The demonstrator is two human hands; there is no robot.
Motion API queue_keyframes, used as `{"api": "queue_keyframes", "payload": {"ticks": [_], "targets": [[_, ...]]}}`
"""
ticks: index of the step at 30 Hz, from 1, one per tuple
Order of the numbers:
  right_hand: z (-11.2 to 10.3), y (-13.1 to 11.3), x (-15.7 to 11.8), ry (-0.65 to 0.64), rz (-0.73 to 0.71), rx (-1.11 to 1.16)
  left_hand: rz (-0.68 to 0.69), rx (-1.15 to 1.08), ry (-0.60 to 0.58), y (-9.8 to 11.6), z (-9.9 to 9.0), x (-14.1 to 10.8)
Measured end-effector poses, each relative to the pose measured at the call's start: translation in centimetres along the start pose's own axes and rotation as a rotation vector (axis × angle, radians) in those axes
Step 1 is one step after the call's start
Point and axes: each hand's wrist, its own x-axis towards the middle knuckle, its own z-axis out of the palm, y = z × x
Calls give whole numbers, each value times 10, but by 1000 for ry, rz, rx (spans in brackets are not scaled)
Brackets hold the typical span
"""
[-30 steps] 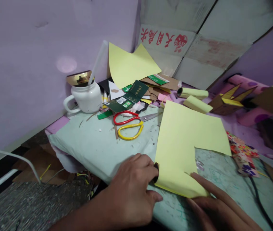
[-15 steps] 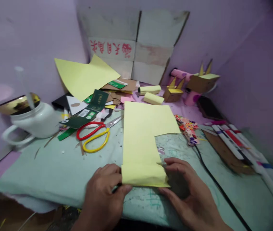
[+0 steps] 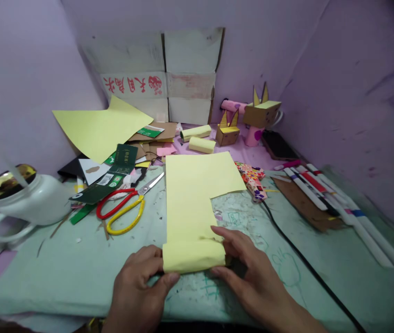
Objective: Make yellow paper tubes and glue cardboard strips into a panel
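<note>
- We look down at a pale yellow paper sheet [image 3: 190,194] lying on a cloth-covered, pale green worktop [image 3: 82,273]; it is wide at the far end, with a step cut from its right side.
- Its near edge is curled into a yellow paper roll [image 3: 193,257], straight in front of us; we take this roll as the clock's centre, twelve pointing away from us.
- The roll's long axis runs from nine to three o'clock, with the flat paper stretching off towards twelve.
- Our left hand [image 3: 144,277] is between eight and nine, its fingers pinching the roll's left end, thumb at the near edge.
- Our right hand [image 3: 249,268] is just past three, fingers arched round the right end, index finger on the far side, thumb on the near side; we cannot tell how firmly they press.
- The two hands are about equally near, one at each end.
- Scissors with red and yellow handles [image 3: 124,210] lie open at ten.
- A flower-patterned object [image 3: 250,178] sits at one, beside the sheet, trailing a black cable [image 3: 304,266].
- White-barrelled pens [image 3: 306,187] lie at two.
</note>
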Motion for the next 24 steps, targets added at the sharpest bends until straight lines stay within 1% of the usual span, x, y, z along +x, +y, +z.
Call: {"api": "queue_keyframes", "payload": {"ticks": [3, 5, 9, 11, 13, 14, 16, 18, 19, 21, 24], "targets": [[2, 3, -2, 32, -9, -59, 20, 90, -51, -2, -1, 1], [1, 4, -3, 40, -17, -102, 18, 149, -62, -2, -2, 1], [-6, 2, 0, 45, -67, -206, -13, 280, -79, 4, -1, 4], [-13, -1, 5, 85, -151, -317, -17, 303, -95, 8, -1, 6], [-18, -7, 15, 107, -310, -457, -10, 297, -88, 11, -2, 7], [-20, -10, 21, 90, -417, -520, -5, 291, -73, 13, -3, 8], [-19, -17, 34, -9, -627, -598, -5, 285, -44, 16, -4, 8], [-14, -22, 45, -135, -740, -608, -21, 291, -31, 18, -4, 7], [-10, -24, 50, -180, -754, -596, -30, 295, -34, 19, -4, 7], [-4, -24, 55, -240, -739, -558, -47, 298, -39, 18, -3, 7], [-2, -19, 60, -281, -694, -504, -28, 257, -56, 12, -5, 8]]}}
